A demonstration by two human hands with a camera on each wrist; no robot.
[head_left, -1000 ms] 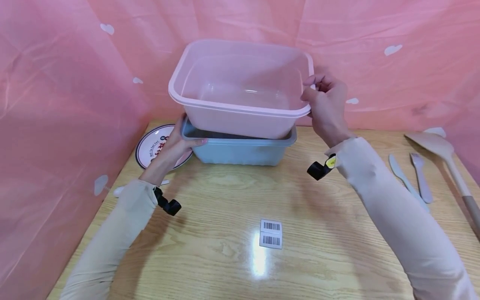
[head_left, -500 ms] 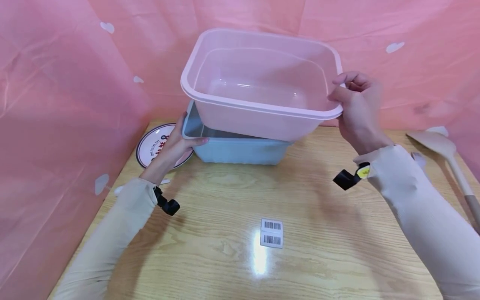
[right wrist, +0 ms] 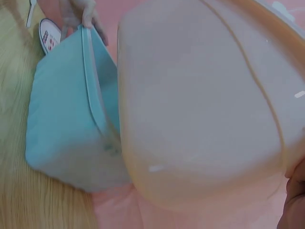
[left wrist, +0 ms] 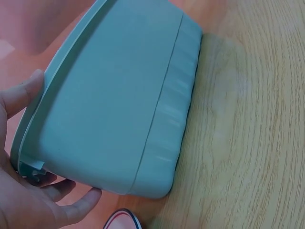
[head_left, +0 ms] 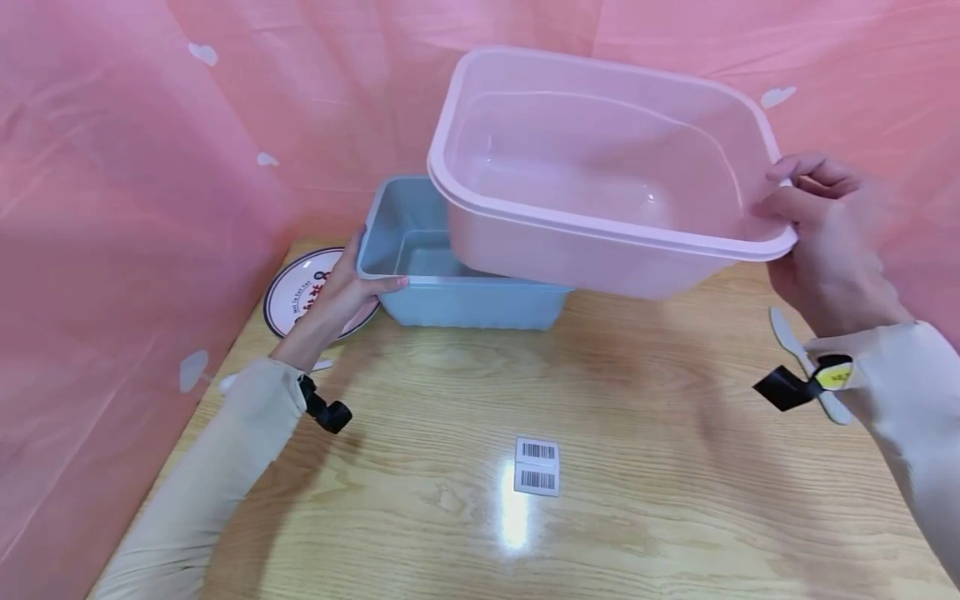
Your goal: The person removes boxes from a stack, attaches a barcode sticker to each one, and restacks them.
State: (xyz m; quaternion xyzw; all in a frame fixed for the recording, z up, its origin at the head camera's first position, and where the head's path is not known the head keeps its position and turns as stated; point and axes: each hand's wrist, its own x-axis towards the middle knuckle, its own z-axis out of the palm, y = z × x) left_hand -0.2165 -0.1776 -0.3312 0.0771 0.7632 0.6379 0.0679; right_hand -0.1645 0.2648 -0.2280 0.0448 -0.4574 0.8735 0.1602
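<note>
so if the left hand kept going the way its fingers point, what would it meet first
The left hand already holds the blue tub at its corner rim; pushing on, it would likely press into that tub's wall first.

Pink tub (head_left: 600, 192) — translucent, rectangular, rounded corners, empty, lifted off the surface and tilted, open side up, overlapping the right part of the blue-grey tub (head_left: 450, 283), same shape, empty — upright on the wooden surface (head_left: 480, 417), near its back-left corner.
</note>
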